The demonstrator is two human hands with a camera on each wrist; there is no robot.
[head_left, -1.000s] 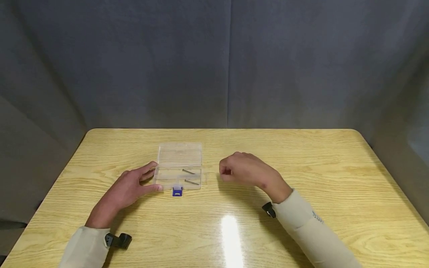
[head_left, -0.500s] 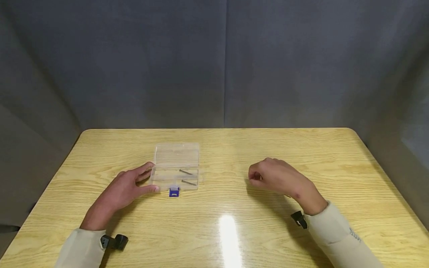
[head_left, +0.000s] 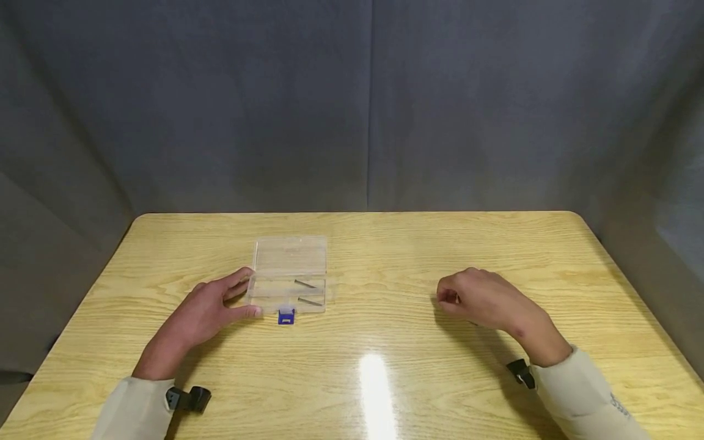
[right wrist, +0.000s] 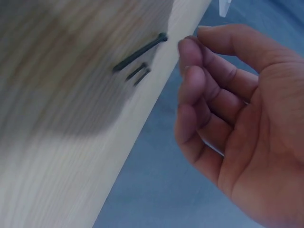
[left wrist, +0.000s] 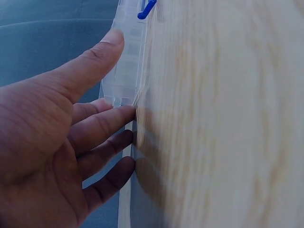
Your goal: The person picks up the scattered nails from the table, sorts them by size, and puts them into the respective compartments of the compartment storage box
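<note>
A clear plastic box point(head_left: 269, 302) lies with its lid point(head_left: 291, 255) folded back and a blue latch point(head_left: 286, 316) in front. Two grey, nail-like fasteners with heads point(head_left: 310, 302) are in its right part. My left hand point(head_left: 206, 315) holds the box's left end, thumb at the front corner and fingers along the side. Farther right, my right hand point(head_left: 484, 299) hovers low with fingers loosely curled, thumb tip close to the index fingertip and nothing visible between them. In the right wrist view, one long dark fastener point(right wrist: 140, 53) and two short ones point(right wrist: 137, 71) lie beside its fingertips.
The wooden table point(head_left: 341, 379) has rounded far corners, with a dark grey curtain point(head_left: 275, 110) rising behind it. Bright glare point(head_left: 377, 391) falls on its front middle. Black wrist cameras point(head_left: 198, 399) are strapped over both pale sleeves.
My right hand has moved right and slightly nearer, away from the box to the fasteners on the table. The left hand and the box stay in place.
</note>
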